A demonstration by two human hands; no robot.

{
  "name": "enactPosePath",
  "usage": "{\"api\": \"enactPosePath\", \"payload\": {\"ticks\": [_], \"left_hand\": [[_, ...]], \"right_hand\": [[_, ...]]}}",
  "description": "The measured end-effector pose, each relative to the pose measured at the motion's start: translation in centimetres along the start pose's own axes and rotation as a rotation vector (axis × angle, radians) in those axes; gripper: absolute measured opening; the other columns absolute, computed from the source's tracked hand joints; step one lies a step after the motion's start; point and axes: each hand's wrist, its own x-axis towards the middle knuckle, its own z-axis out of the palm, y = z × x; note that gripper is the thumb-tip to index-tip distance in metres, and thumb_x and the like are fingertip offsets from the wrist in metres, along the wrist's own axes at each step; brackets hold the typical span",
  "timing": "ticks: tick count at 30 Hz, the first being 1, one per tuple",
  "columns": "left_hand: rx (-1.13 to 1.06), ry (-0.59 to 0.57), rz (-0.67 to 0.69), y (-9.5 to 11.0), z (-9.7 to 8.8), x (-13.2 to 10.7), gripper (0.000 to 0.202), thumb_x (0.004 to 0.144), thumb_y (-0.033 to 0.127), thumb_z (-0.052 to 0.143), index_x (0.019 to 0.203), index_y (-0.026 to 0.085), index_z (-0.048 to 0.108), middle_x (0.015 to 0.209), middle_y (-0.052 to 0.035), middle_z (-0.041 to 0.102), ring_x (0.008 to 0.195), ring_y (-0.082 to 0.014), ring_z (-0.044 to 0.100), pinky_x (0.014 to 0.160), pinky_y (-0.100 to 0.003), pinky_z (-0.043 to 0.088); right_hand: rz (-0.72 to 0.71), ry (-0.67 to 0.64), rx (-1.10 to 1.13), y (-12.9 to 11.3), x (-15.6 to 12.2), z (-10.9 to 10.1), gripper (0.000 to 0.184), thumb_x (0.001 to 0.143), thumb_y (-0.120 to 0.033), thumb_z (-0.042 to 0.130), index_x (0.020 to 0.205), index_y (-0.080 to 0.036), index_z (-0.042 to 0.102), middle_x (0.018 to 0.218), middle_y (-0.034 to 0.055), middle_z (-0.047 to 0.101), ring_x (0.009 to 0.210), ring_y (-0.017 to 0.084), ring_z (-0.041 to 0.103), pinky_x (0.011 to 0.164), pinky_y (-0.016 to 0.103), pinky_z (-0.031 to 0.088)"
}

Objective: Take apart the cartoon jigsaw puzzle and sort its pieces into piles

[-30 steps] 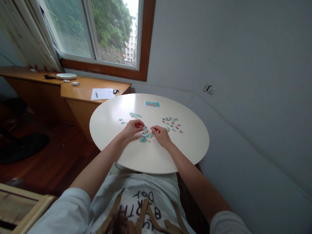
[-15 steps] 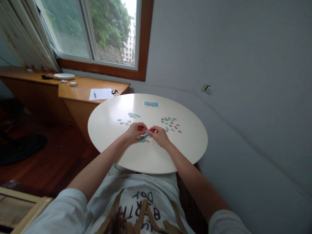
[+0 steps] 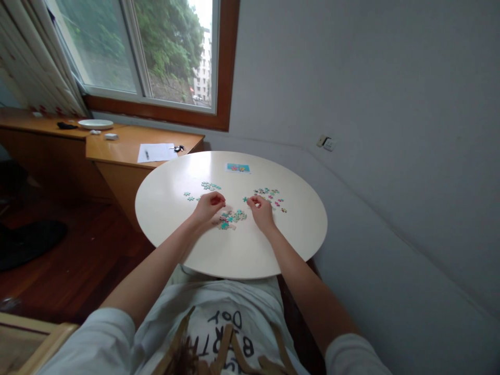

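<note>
- Our right hand (image 3: 261, 211) pinches a teal puzzle piece (image 3: 245, 199) at frame centre.
- Our left hand (image 3: 210, 205), left of centre, curls loosely; we cannot tell its contents.
- The puzzle pile (image 3: 237, 215) lies below centre.

home room, curtain (image 3: 37, 57), wooden floor (image 3: 97, 260), round table (image 3: 230, 255)

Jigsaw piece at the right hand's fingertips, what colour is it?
Teal; the jigsaw piece shows best in the head view.
</note>
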Motion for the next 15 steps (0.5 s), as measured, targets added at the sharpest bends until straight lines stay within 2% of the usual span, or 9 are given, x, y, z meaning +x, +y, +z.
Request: {"api": "enactPosePath", "payload": {"ticks": [3,5,10,15], "left_hand": [[0.063,0.14,0.004,0.0,-0.5,0.2,0.009,0.061,0.022,0.06,0.065,0.016,0.056,0.059,0.002,0.057,0.056,-0.0112,0.055,0.057,-0.025,0.045],[0.125,0.218,0.012,0.0,-0.9,0.3,0.007,0.061,0.022,0.058,0.065,0.016,0.057,0.059,0.0018,0.056,0.054,-0.0106,0.053,0.054,-0.024,0.042],[0.188,0.292,-0.007,-0.1,-1.4,0.4,0.007,0.06,0.022,0.056,0.064,0.016,0.057,0.061,0.0013,0.057,0.053,-0.0103,0.05,0.053,-0.024,0.04],[0.208,0.294,-0.025,0.0,-1.4,0.4,0.008,0.059,0.022,0.054,0.064,0.016,0.057,0.062,0.0009,0.057,0.054,-0.0105,0.049,0.053,-0.024,0.039]], "right_hand": [[0.037,0.175,-0.188,1.4,1.1,-1.2,0.019,0.076,-0.033,0.054,0.069,-0.016,0.062,0.078,0.0058,0.064,0.08,0.019,0.055,0.08,0.033,0.041],[0.114,0.228,-0.344,2.3,1.7,-1.8,0.017,0.075,-0.031,0.056,0.068,-0.017,0.064,0.088,0.0075,0.064,0.09,0.022,0.053,0.087,0.039,0.036],[0.293,0.217,-0.473,3.5,2.2,-1.8,0.013,0.072,-0.03,0.061,0.069,-0.019,0.067,0.105,0.0075,0.059,0.103,0.025,0.048,0.093,0.047,0.031],[0.322,0.177,-0.494,4.5,2.4,-1.4,0.009,0.069,-0.028,0.064,0.064,-0.021,0.068,0.111,0.0064,0.057,0.107,0.027,0.046,0.095,0.051,0.029]]}}
